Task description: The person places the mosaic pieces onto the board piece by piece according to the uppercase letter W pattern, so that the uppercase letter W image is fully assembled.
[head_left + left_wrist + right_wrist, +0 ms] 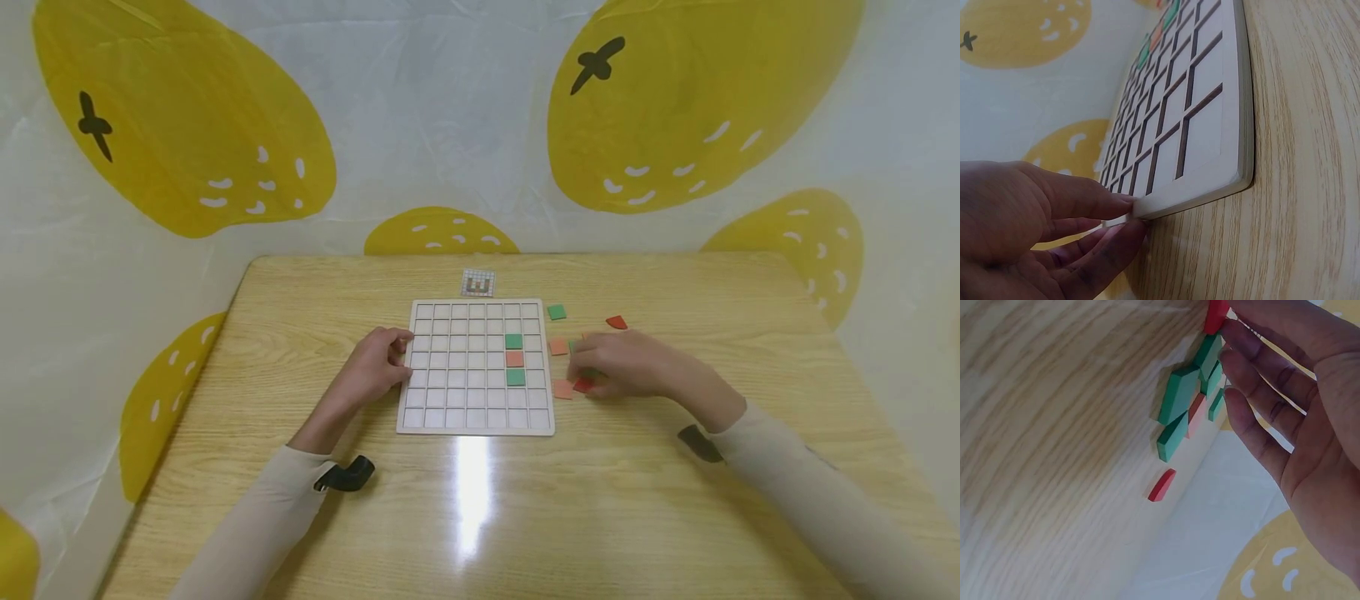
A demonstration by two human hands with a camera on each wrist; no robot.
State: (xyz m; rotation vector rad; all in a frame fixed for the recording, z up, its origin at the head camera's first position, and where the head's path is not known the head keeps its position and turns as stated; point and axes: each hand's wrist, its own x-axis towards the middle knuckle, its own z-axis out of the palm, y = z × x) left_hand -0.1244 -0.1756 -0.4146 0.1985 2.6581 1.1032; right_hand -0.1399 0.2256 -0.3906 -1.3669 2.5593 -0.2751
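Observation:
A white grid board (455, 365) lies on the table with two green squares (516, 377) and an orange square (514, 358) in one column. At the board's left edge, my left hand (369, 367) holds the rim with thumb and curled fingers; the left wrist view shows fingertips on the rim (1188, 197). To the right of the board, my right hand (622, 365) is over loose coloured tiles, its fingertips by a red piece (583, 385). The right wrist view shows this close to the fingers, beside several green tiles (1179, 394); the pinch itself is hidden.
Behind the board lies a small pattern card (478, 283). A green tile (557, 312), orange tiles (562, 389) and a curved red piece (617, 322) lie right of the board. A curtain with yellow fruit prints (442, 108) stands behind the wooden table (375, 533).

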